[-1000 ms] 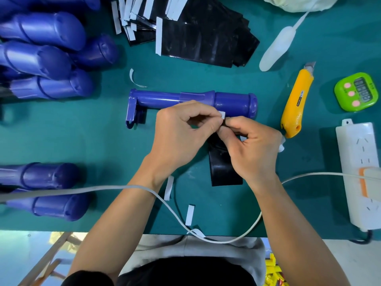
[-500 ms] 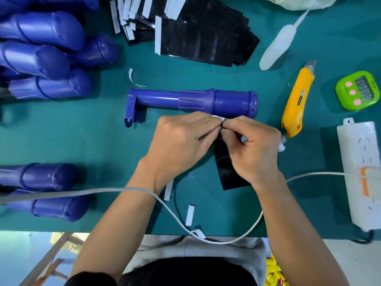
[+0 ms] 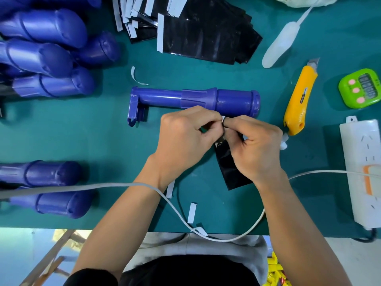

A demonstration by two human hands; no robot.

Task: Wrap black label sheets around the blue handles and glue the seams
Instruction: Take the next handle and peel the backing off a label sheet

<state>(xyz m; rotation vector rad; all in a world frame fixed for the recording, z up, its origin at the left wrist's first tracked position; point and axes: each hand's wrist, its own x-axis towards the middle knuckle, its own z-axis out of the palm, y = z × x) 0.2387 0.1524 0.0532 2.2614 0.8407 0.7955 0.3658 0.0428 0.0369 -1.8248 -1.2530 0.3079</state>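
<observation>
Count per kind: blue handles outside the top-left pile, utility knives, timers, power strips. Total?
blue handles: 3 (one centre, two lower left)
utility knife: 1
timer: 1
power strip: 1
Total: 6

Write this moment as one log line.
left hand: pinches black label sheet | right hand: pinches same sheet | blue handle: bare

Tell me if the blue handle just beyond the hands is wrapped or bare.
Bare. The blue handle shows only blue plastic; the black label sheet is off it, held by the left hand and right hand.
</observation>
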